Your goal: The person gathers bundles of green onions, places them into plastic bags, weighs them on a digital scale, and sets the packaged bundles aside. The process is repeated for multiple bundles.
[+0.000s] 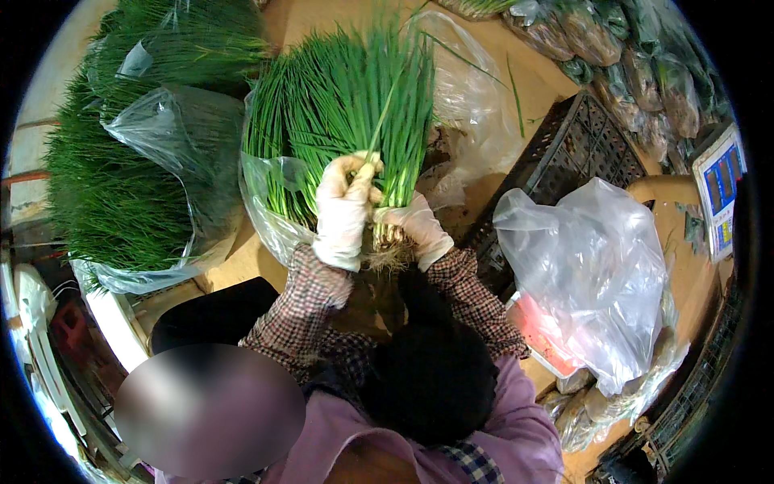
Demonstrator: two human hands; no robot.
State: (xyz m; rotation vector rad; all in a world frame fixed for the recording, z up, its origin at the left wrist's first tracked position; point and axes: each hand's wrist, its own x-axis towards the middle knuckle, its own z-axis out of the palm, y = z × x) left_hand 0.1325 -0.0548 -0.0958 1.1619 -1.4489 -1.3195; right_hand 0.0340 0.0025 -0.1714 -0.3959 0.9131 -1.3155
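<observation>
My right hand [420, 227], in a whitish glove, grips a bunch of thin green onions [402, 175] just above their hairy roots [387, 257]. The leaves point away from me. My left hand [347, 209], also gloved, is at the bunch's left side with its fingers bent around a pale yellowish leaf [386, 115]. To the left, and partly behind my left hand, more green onions [275, 139] stand in an open clear plastic bag [266, 227]. Checked sleeves cover both forearms.
Large bagged heaps of greens [133, 187] fill the left. A black plastic crate [538, 151] stands at right, near a clear plastic bag [592, 272] over a red-and-white tray [541, 333]. Beyond are a scale display [719, 187] and several bagged bunches [647, 78]. A crumpled bag [471, 97] lies ahead.
</observation>
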